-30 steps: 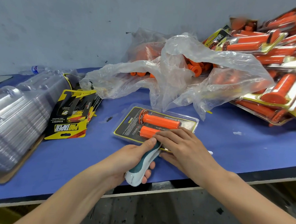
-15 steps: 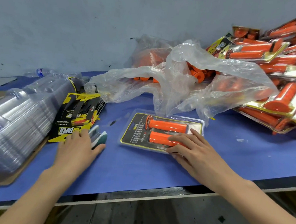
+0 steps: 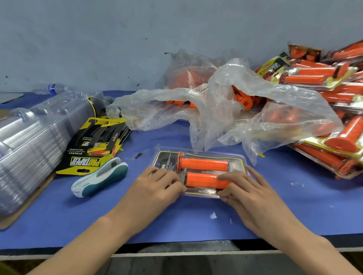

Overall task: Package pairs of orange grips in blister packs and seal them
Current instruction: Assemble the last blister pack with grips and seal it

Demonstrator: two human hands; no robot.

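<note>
I held one blister pack point(image 3: 197, 172), both orange grips point(image 3: 204, 164) inside. My left hand point(image 3: 155, 187) curled round its left end, and my right hand point(image 3: 251, 196) lay straight-fingered on its right end. The stapler point(image 3: 100, 178) lay idle left of it. Finished packs point(image 3: 340, 88) were heaped to its right and loose grips point(image 3: 243, 98) sat behind, so I judged much remained.

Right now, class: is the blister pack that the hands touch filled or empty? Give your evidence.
Filled: two orange grips lie side by side inside the clear blister pack, which lies flat on the blue table.
</note>
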